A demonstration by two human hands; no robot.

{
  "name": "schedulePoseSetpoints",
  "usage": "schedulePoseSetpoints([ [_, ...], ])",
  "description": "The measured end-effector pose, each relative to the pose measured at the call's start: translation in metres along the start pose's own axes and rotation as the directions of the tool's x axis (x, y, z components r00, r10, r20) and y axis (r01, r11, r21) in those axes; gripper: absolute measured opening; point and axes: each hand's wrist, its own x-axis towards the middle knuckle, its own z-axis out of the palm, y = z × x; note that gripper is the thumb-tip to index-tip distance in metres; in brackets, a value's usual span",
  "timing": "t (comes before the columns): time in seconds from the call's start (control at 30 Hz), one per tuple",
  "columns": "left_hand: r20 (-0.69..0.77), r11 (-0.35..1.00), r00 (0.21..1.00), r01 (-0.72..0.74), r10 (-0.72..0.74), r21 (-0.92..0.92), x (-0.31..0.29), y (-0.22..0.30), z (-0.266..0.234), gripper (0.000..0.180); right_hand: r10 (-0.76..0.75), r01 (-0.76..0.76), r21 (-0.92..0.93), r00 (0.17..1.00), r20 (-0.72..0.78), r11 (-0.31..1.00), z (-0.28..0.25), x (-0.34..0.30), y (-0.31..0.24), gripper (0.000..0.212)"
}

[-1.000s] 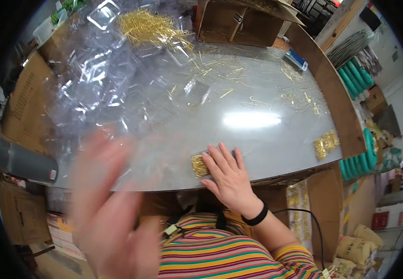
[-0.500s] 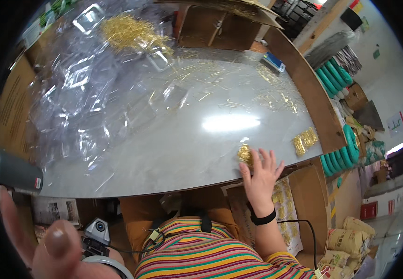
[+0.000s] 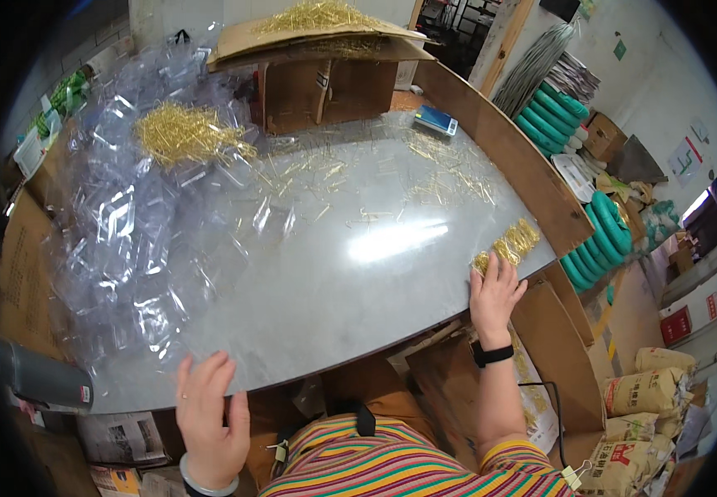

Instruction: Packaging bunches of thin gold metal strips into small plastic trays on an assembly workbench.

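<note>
My right hand point(image 3: 495, 298) is at the table's right front edge. Its fingers curl onto a small packet of thin gold wire-like pieces point(image 3: 480, 262), most of which the hand covers. A second gold packet point(image 3: 517, 240) lies right beside it on the grey tabletop. My left hand point(image 3: 211, 414), wearing a ring and a pale bangle, hovers at the front edge on the left. Its fingers are apart and it holds nothing. Nearest to it is a heap of clear plastic bags point(image 3: 118, 215). A mound of loose gold pieces point(image 3: 185, 132) rests on the bags.
Loose gold pieces are scattered over the tabletop point(image 3: 325, 290). A cardboard box point(image 3: 292, 95) and a small blue-topped device point(image 3: 435, 120) stand at the back. A wooden board point(image 3: 524, 157) borders the right side. A dark cylinder point(image 3: 40, 377) lies at the left front corner.
My right hand has moved right with the gold packet, now beside the other one. My left hand has swung from the lower left up to the table's front edge. The view has shifted.
</note>
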Motion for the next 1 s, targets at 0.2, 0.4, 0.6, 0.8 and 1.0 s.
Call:
schedulePoseSetpoints([
  [0.2,0.071,0.983,0.986,0.155,-0.148,-0.1,-0.021,-0.041,0.049,0.038,-0.203,0.195,0.349,0.979,-0.013,0.917,-0.039,0.053,-0.045,0.061],
  [0.4,-0.016,0.991,0.991,0.136,-0.135,0.015,-0.01,-0.058,0.103,0.042,-0.141,-0.031,0.37,0.892,0.43,0.928,0.019,0.198,-0.105,0.076],
  [0.6,-0.056,0.983,0.989,0.145,-0.139,0.114,-0.017,-0.062,0.111,0.052,0.496,-0.546,-0.013,0.751,0.435,0.838,0.097,0.263,-0.083,0.083],
  [0.8,-0.069,0.983,0.989,0.139,-0.132,0.122,-0.018,-0.057,0.11,0.059,0.384,-0.482,-0.053,0.62,0.685,0.874,0.079,0.273,-0.08,0.089],
  [1.0,-0.078,0.985,0.987,0.148,-0.141,0.09,-0.013,-0.055,0.111,0.053,0.091,-0.2,0.097,0.756,0.648,0.975,0.088,0.237,-0.112,0.086],
])
